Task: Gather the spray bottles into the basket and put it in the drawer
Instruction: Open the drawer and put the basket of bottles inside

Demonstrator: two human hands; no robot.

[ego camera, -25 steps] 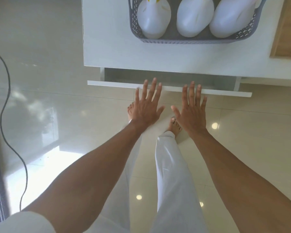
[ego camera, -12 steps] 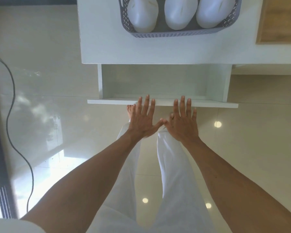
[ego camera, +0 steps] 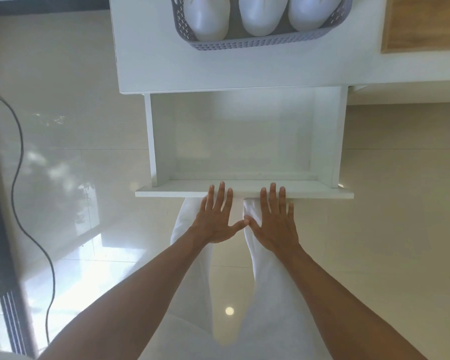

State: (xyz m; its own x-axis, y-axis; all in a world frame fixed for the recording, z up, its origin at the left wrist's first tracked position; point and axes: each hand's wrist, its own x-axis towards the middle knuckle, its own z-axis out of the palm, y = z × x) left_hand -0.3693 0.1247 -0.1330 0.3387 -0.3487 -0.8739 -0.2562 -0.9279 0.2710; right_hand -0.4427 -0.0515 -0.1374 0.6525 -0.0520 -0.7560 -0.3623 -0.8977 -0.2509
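A grey perforated basket [ego camera: 244, 44] stands on the white cabinet top [ego camera: 151, 48] at the upper edge of the view, holding three white spray bottles [ego camera: 260, 14]; their heads are cut off by the frame. Below it a white drawer [ego camera: 244, 141] is pulled far out and its inside is bare. My left hand [ego camera: 216, 219] and my right hand [ego camera: 276, 222] lie flat side by side, fingers spread, fingertips on the drawer's front panel [ego camera: 166, 194], thumbs touching. Neither hand holds anything.
A wooden surface [ego camera: 424, 24] adjoins the cabinet top at the upper right. A black cable [ego camera: 24, 203] trails over the glossy tiled floor on the left, beside a dark window frame [ego camera: 0, 245]. My legs in white trousers stand under the drawer front.
The drawer has slid out from a narrow gap to nearly full extension, with both hands moving back toward me on its front panel and closing together.
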